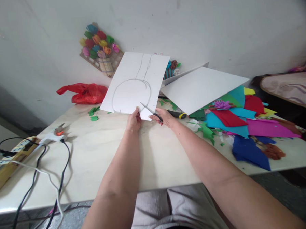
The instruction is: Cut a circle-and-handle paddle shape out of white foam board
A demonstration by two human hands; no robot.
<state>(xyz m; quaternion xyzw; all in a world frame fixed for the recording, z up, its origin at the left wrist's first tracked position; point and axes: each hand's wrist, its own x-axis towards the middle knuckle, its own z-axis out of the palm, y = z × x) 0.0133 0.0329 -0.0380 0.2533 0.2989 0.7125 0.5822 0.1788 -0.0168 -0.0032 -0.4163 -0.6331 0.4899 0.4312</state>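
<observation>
A white sheet of card (125,68) is held up above the table, tilted toward me. On it is a pencilled round outline with two lines running up from it to the far edge. My left hand (134,121) pinches the card's near edge, thumb on top. In my right hand (164,117) is a pair of scissors (157,116) with dark handles, the fingers closed round them. The scissors' blades lie across the card near its bottom edge, close to the outline. A strip of card hangs between my two hands.
Coloured paper or felt pieces (226,119) and a second white board (205,86) lie at the right. A red plastic bag (87,93) and green scraps (93,112) are at the back left. Left stand a power strip (16,152), cables and a glue gun (58,132).
</observation>
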